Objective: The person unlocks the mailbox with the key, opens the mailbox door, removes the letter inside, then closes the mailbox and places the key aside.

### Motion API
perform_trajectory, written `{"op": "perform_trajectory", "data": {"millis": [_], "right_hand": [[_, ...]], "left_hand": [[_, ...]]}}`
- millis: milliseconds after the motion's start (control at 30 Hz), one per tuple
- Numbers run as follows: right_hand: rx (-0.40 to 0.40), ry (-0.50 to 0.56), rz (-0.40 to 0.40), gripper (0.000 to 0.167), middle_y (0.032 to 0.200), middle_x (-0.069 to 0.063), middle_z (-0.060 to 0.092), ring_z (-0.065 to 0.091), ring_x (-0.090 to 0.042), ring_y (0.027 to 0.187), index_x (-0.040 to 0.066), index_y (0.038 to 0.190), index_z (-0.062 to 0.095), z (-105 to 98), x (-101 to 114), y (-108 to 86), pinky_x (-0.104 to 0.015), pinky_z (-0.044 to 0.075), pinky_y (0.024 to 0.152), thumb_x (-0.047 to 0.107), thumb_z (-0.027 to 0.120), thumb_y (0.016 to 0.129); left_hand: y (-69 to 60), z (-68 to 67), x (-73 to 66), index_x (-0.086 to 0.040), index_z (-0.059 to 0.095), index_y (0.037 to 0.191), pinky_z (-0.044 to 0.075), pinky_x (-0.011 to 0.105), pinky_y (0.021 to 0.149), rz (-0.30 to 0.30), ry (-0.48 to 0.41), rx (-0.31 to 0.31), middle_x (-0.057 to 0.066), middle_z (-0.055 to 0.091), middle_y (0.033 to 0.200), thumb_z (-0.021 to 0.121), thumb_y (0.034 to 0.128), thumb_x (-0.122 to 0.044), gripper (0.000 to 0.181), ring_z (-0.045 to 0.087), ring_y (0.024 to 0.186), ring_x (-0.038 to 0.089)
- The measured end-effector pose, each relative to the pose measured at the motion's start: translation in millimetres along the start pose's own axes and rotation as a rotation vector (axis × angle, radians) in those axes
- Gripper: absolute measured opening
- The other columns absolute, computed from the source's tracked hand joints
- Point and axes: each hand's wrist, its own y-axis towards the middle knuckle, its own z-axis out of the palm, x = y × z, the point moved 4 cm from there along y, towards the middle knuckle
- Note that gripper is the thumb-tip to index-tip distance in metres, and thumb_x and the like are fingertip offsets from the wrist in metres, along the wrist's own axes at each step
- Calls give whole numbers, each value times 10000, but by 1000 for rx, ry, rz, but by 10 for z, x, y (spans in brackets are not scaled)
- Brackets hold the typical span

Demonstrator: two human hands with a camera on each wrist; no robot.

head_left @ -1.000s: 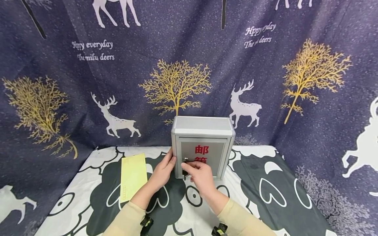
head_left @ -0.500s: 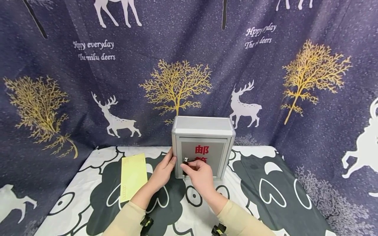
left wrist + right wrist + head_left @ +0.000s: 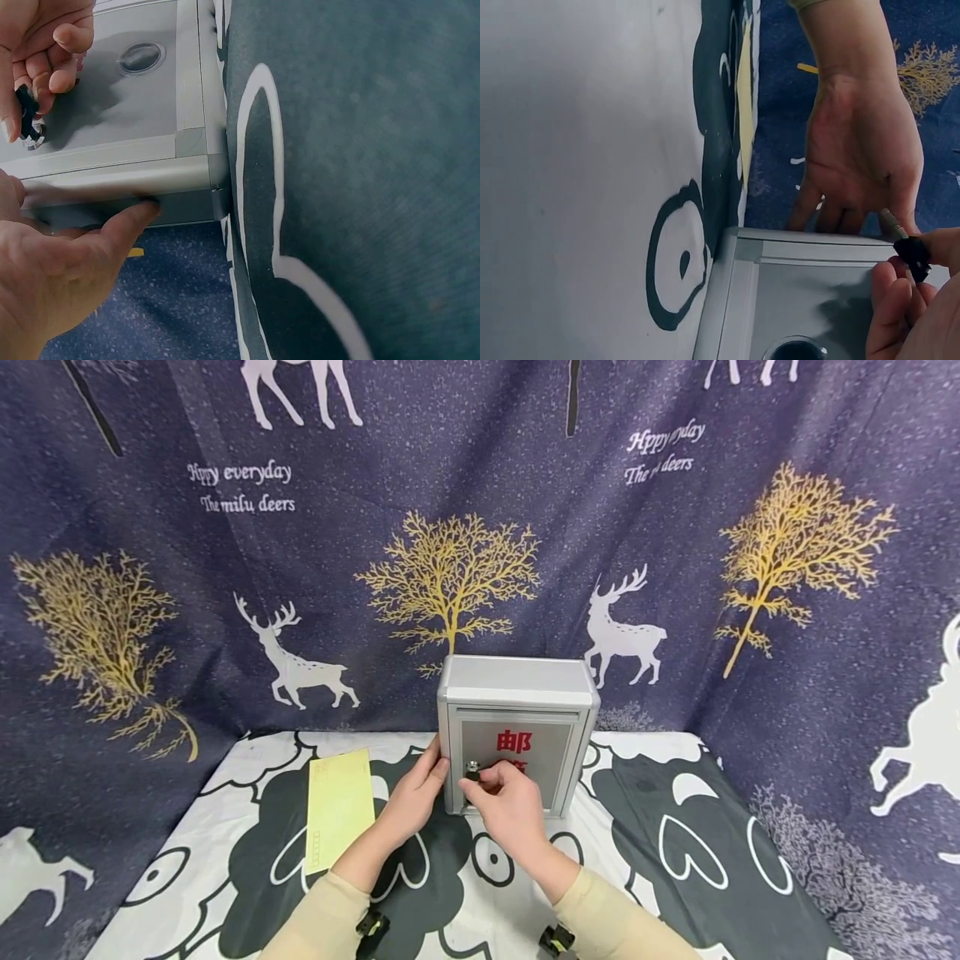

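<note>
A silver-grey metal mailbox [image 3: 517, 675] with red characters on its front stands upright on the cloth. My right hand [image 3: 510, 802] pinches a black-headed key [image 3: 913, 256] between thumb and fingers at the lock [image 3: 472, 766] on the lower left of the front. In the left wrist view, the key's black head sits right at the lock; how deep the blade is cannot be seen. My left hand [image 3: 411, 792] rests against the mailbox's left side with its fingers extended, thumb along the side wall. The right hand hides part of the red lettering.
A yellow envelope [image 3: 339, 810] lies flat left of the mailbox, beside the left forearm. The table is covered by a black-and-white patterned cloth [image 3: 675, 843]. Behind stands a dark blue curtain [image 3: 480, 468] with deer and trees. Low on the mailbox front is a round dark window [image 3: 141, 58].
The right fingers have shifted slightly at the lock, and the key's black head has changed its angle. A piece hanging below it earlier is now mostly hidden. The left hand and mailbox stay put.
</note>
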Motion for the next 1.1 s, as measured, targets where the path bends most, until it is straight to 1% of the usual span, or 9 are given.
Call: {"op": "perform_trajectory", "data": {"millis": [100,267,400,533,767,900,1100], "right_hand": [[-6,-41,-15,196,852,70,770,733,-110,772,121,976,788,3,0,3,-284,594,687,271,912,951],[-4,-63,-12,182,853,75,776,747,-117,782,141,967,785,2,7,4,-286,602,699,267,914,948],[0,-63,-15,181,849,83,776,748,-110,782,149,957,779,1,8,5,-283,601,697,269,913,948],[3,-63,-17,185,846,90,771,744,-101,781,153,945,773,2,5,9,-279,598,693,276,913,949],[-4,-66,-33,182,841,92,770,739,-95,773,158,931,771,0,-1,14,-279,598,688,268,916,946],[-8,-61,-40,178,841,86,772,741,-98,769,153,931,775,1,-7,14,-280,601,685,262,915,945],[-9,-64,-47,171,845,81,774,742,-96,766,163,914,770,-8,-2,12,-276,600,681,248,915,941]], "left_hand": [[-4,-2,1,-178,244,1798,371,636,1275,2,0,-1,110,320,1810,429,1228,-394,637,315,1653,367],[-8,-4,1,-184,237,1800,362,636,1281,0,-9,6,104,311,1814,434,1227,-395,642,307,1657,361],[-3,-2,20,-203,229,1802,347,635,1290,0,-19,11,82,305,1818,430,1227,-402,640,300,1662,342],[-3,-5,29,-209,232,1801,358,632,1285,1,-30,16,74,305,1818,429,1227,-404,638,300,1662,333],[2,-11,35,-238,239,1801,368,624,1282,-1,-19,14,61,323,1812,436,1223,-416,636,318,1657,324],[3,-9,34,-218,232,1802,363,630,1282,7,-13,17,75,317,1814,429,1227,-402,635,316,1657,333],[5,-5,25,-193,228,1802,401,633,1257,10,-16,18,95,313,1814,425,1232,-378,631,326,1651,344]]}}
